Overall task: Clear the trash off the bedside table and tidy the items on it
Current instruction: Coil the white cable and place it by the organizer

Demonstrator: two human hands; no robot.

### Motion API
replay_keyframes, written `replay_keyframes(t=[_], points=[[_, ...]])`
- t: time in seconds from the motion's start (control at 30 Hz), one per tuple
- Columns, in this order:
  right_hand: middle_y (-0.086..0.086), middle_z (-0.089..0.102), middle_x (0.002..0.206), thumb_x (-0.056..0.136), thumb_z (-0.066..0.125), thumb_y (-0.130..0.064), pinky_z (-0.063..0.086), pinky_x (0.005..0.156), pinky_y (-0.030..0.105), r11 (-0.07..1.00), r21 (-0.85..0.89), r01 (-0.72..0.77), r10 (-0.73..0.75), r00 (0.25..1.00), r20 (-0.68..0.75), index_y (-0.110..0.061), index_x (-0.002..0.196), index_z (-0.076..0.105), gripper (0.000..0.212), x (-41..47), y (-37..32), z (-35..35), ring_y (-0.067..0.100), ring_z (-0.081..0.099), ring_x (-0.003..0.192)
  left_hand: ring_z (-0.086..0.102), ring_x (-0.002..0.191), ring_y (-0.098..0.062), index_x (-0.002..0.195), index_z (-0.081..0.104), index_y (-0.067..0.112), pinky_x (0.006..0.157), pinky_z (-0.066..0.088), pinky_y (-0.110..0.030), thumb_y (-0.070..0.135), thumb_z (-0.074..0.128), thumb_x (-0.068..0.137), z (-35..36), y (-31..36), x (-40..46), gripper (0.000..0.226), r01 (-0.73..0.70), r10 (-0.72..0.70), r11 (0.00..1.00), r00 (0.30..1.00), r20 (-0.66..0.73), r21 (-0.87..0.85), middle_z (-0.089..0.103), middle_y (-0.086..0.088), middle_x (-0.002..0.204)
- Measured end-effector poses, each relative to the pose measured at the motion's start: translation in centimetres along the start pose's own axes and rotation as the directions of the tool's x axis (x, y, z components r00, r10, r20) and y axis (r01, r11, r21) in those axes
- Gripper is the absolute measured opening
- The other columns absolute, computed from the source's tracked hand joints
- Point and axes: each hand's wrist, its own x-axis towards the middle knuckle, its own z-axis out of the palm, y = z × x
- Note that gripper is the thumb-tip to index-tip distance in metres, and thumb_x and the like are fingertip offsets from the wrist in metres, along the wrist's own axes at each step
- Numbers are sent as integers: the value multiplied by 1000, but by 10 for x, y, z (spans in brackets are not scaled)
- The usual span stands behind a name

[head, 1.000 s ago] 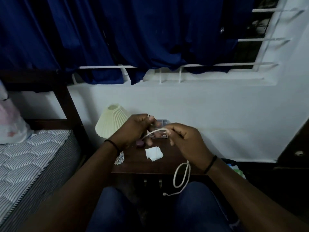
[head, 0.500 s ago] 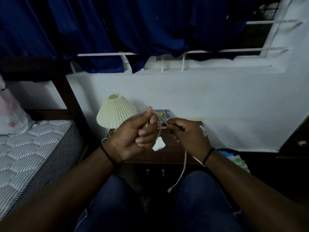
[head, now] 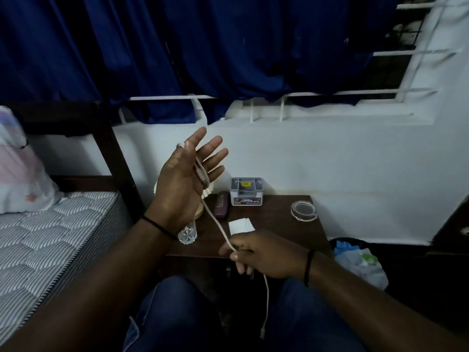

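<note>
My left hand (head: 186, 174) is raised above the dark wooden bedside table (head: 276, 219), fingers straight and spread, with a white cable (head: 215, 219) looped around the palm. The cable runs down to my right hand (head: 256, 255), which pinches it in front of the table; its free end hangs between my knees. On the table lie white paper pieces (head: 241, 226), a grey box (head: 246, 191), a dark maroon case (head: 221, 205), a clear round dish (head: 303, 210) and a cut-glass tumbler (head: 187, 233). A cream pleated lamp (head: 206, 193) is mostly hidden behind my left hand.
A bed with a striped mattress (head: 50, 237) and a pillow (head: 20, 174) stands to the left. A bin with a blue liner and trash (head: 355, 260) sits on the floor right of the table. Blue curtains (head: 203, 52) hang over the barred window.
My left hand has risen and opened its fingers, the cable now wound around it. My right hand has dropped toward the table's front edge, drawing the cable taut.
</note>
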Motion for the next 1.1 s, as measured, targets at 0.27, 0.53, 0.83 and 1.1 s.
replay_keyframes(t=[0.27, 0.53, 0.83, 1.1], points=[[-5, 66, 65, 91, 62, -36, 49, 61, 33, 980, -179, 91, -145, 936, -320, -29, 88, 69, 10, -2, -13, -27, 4, 57, 57, 71, 64, -21, 106, 64, -3, 61, 57, -25, 12, 39, 103, -30, -22, -5, 29, 198, -287, 791, 956, 65, 578, 74, -11, 75], [-15, 67, 68, 76, 53, -60, 46, 69, 25, 783, -620, -59, -255, 878, -405, -35, 80, 70, 30, -14, -8, -56, 0, 57, 66, 28, 39, -12, 73, 63, 0, 42, 23, -21, 36, 44, 102, -30, -30, -13, 50, 92, -467, 557, 856, 220, 825, 36, -11, 50], [-12, 62, 80, 94, 38, -42, 29, 109, 43, 665, -744, -61, -438, 776, -454, -27, 82, 60, 29, -1, 25, -50, 11, 60, 88, 15, 35, -6, 62, 41, 13, 39, 6, -18, 46, 50, 96, -46, -28, -14, 48, 688, -784, 606, 430, 448, 399, 21, 2, 45], [4, 66, 70, 102, 44, -17, 51, 69, 32, 989, 57, 133, -80, 831, -550, -29, 84, 62, 28, 11, 23, -27, 19, 66, 69, 18, 36, -7, 103, 59, 5, 41, 17, -24, 30, 39, 101, 0, 1, -17, 33, 562, -328, 803, 696, 639, -200, 28, 6, 46]])
